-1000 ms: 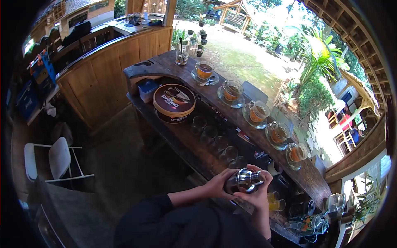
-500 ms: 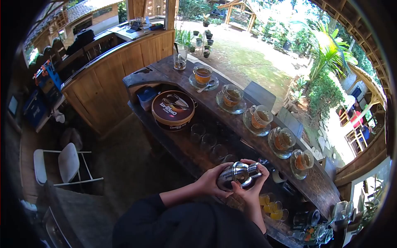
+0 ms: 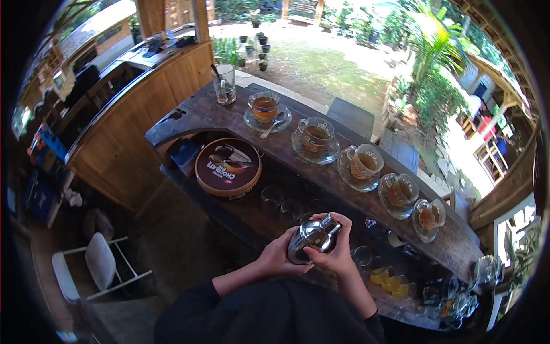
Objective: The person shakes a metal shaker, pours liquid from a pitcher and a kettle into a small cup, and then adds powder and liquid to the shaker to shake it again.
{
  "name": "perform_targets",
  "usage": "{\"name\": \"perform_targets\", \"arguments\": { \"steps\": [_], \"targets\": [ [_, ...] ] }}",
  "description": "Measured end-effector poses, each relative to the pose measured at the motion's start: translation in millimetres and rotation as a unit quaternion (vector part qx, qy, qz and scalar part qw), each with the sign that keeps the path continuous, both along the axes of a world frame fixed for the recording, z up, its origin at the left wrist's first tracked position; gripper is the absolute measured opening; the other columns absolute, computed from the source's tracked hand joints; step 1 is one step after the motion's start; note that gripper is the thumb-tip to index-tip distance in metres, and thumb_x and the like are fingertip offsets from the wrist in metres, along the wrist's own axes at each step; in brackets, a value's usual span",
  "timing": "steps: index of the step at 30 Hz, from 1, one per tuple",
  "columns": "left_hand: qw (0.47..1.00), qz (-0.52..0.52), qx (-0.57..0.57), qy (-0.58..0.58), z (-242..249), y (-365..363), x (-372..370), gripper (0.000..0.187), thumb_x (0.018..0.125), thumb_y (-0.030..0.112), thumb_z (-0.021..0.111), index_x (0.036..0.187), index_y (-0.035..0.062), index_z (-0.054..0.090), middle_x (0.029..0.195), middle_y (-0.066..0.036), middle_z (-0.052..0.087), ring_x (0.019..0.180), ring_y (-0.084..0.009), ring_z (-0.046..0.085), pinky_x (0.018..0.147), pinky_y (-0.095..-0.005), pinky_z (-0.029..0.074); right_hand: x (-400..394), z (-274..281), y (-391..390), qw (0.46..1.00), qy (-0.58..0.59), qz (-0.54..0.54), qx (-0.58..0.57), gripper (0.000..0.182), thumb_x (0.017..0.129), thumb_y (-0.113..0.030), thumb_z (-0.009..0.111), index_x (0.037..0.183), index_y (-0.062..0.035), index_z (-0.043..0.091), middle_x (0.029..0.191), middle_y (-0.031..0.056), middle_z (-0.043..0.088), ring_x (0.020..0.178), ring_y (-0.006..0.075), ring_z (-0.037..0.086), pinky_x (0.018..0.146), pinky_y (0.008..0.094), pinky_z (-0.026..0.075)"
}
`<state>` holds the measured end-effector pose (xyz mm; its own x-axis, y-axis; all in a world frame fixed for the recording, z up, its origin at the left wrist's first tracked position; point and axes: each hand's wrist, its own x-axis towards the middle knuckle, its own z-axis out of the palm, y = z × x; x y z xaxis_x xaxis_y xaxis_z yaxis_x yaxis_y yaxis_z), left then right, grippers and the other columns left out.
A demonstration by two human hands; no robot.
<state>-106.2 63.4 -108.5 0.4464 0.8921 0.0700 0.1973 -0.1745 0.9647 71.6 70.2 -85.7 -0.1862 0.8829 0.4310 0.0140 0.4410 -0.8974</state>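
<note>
A shiny metal cocktail shaker is held in front of my chest, tilted with its cap toward the upper right. My left hand wraps round the body at its base end. My right hand grips the shoulder and cap end, fingers over the far side and thumb on the near side. Beyond the shaker, glass cups of tea on saucers line the raised wooden counter; the middle cup is among the nearer ones. Small glasses with yellow liquid stand on the lower shelf to the right of my right hand.
A round chocolate tub and empty glasses sit on the lower shelf. A tall glass with a spoon stands at the counter's far end. More glassware is at lower right; a white folding chair is at left.
The shaker and both hands have shifted slightly left in view, and the shaker's cap now points more upward. The camera view has turned and moved, shifting the counter. Both hands keep their hold.
</note>
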Motion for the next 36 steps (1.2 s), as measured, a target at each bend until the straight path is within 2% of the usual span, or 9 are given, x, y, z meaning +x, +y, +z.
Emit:
{"name": "perform_targets", "arguments": {
  "steps": [4, 8, 11, 19, 24, 26, 28, 32, 36],
  "targets": [
    [0.998, -0.055, -0.002, 0.005, 4.3, 28.8, -38.5, 0.091, 0.057, 0.041, 0.079, 0.129, 0.0041, 0.038, 0.112, -0.017, 0.058, 0.104, -0.031, 0.059, 0.088, -0.0381, 0.046, -36.1, 4.7, 12.6, 0.998, -0.028, -0.057, 0.012, 0.085, 0.061, -0.012, 0.083, 0.125, -0.01, 0.027, 0.114, 0.0178, 0.047, 0.106, 0.0234, 0.051, 0.09, 0.0373, 0.043],
    [0.994, -0.106, 0.016, 0.014, 4.0, 57.6, -79.6, 0.091, 0.057, 0.04, 0.08, 0.129, 0.0031, 0.038, 0.112, -0.017, 0.058, 0.104, -0.0312, 0.058, 0.088, -0.0385, 0.046, -78.9, 1.3, 22.0, 0.994, 0.043, -0.097, -0.029, 0.084, 0.06, -0.011, 0.082, 0.124, -0.0096, 0.028, 0.113, 0.0171, 0.048, 0.106, 0.0236, 0.051, 0.09, 0.0375, 0.044],
    [0.99, -0.14, 0.025, -0.006, 0.3, 73.8, -107.7, 0.091, 0.057, 0.039, 0.08, 0.129, 0.0025, 0.038, 0.114, -0.017, 0.057, 0.106, -0.0304, 0.058, 0.089, -0.0382, 0.045, -113.2, -1.5, 24.4, 0.986, 0.103, -0.131, -0.006, 0.084, 0.06, -0.01, 0.082, 0.125, -0.0101, 0.028, 0.113, 0.0163, 0.049, 0.107, 0.0245, 0.051, 0.091, 0.0386, 0.044],
    [0.98, -0.194, 0.027, -0.042, 7.0, 98.2, -144.8, 0.091, 0.058, 0.038, 0.081, 0.13, 0.0022, 0.037, 0.116, -0.016, 0.054, 0.107, -0.027, 0.056, 0.091, -0.0358, 0.043, -159.7, 0.1, 33.3, 0.971, 0.099, -0.212, 0.049, 0.085, 0.061, -0.01, 0.082, 0.126, -0.009, 0.028, 0.114, 0.0158, 0.048, 0.107, 0.0239, 0.051, 0.091, 0.0384, 0.044],
    [0.973, -0.207, -0.013, -0.101, -14.3, 103.2, -151.4, 0.092, 0.06, 0.038, 0.081, 0.131, 0.0022, 0.035, 0.117, -0.017, 0.054, 0.109, -0.0264, 0.055, 0.092, -0.0358, 0.043, -163.6, 14.2, 41.2, 0.98, 0.073, -0.182, -0.032, 0.085, 0.061, -0.01, 0.082, 0.126, -0.0078, 0.028, 0.114, 0.0152, 0.049, 0.104, 0.02, 0.052, 0.09, 0.0353, 0.044],
    [0.97, -0.214, -0.016, -0.117, -9.9, 108.1, -154.5, 0.093, 0.06, 0.038, 0.081, 0.131, 0.0019, 0.035, 0.117, -0.017, 0.054, 0.11, -0.0264, 0.055, 0.092, -0.0358, 0.043, -161.5, 19.6, 44.8, 0.986, 0.001, -0.167, -0.025, 0.085, 0.061, -0.011, 0.082, 0.126, -0.0077, 0.028, 0.113, 0.015, 0.049, 0.103, 0.02, 0.052, 0.089, 0.0348, 0.044],
    [0.97, -0.236, -0.005, -0.053, 0.3, 112.1, -162.5, 0.092, 0.06, 0.029, 0.082, 0.132, 0.0005, 0.032, 0.118, -0.015, 0.051, 0.112, -0.0229, 0.052, 0.095, -0.0353, 0.04, -160.8, 20.6, 47.9, 0.987, 0.0, -0.156, -0.024, 0.085, 0.061, -0.011, 0.083, 0.126, -0.0078, 0.028, 0.113, 0.0149, 0.049, 0.103, 0.0201, 0.052, 0.089, 0.0344, 0.044],
    [0.973, -0.227, -0.004, -0.047, -1.5, 114.8, -167.8, 0.092, 0.06, 0.03, 0.082, 0.132, 0.0006, 0.032, 0.118, -0.014, 0.052, 0.112, -0.0231, 0.052, 0.095, -0.035, 0.041, -164.0, 16.8, 51.5, 0.988, 0.022, -0.135, -0.065, 0.087, 0.059, -0.011, 0.083, 0.126, -0.0091, 0.028, 0.112, 0.0158, 0.05, 0.104, 0.0218, 0.052, 0.089, 0.0355, 0.044],
    [0.975, -0.205, 0.012, -0.082, -17.3, 111.1, -167.6, 0.094, 0.06, 0.033, 0.082, 0.132, -0.0002, 0.032, 0.12, -0.015, 0.051, 0.113, -0.0239, 0.052, 0.095, -0.0349, 0.04, -171.6, 6.0, 51.3, 0.987, 0.042, -0.151, -0.016, 0.087, 0.06, -0.011, 0.082, 0.127, -0.0085, 0.027, 0.113, 0.0163, 0.049, 0.105, 0.025, 0.052, 0.091, 0.0388, 0.044]
  ]
}}
